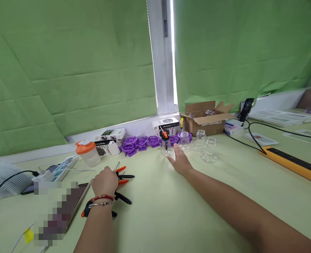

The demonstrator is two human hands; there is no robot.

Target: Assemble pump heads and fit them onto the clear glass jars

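Note:
My left hand (105, 181) is over a group of black and orange tools (122, 176) at the left front of the table, its fingers mostly hidden behind the back of the hand. Black handles (123, 197) stick out to its right. My right hand (180, 160) has its fingers stretched out beside a clear jar (167, 150) that has a black and orange tool (165, 138) standing in it. Whether the fingertips touch the jar is unclear. More clear glass jars (209, 154) stand to the right of this hand.
Purple round parts (153, 141) line the back, near small boxes (106, 147) and an open cardboard box (210, 123). An orange-lidded cup (88, 154), power strip (66, 168) and tablet (76, 203) are left. An orange-black bar (295, 165) and cables lie right.

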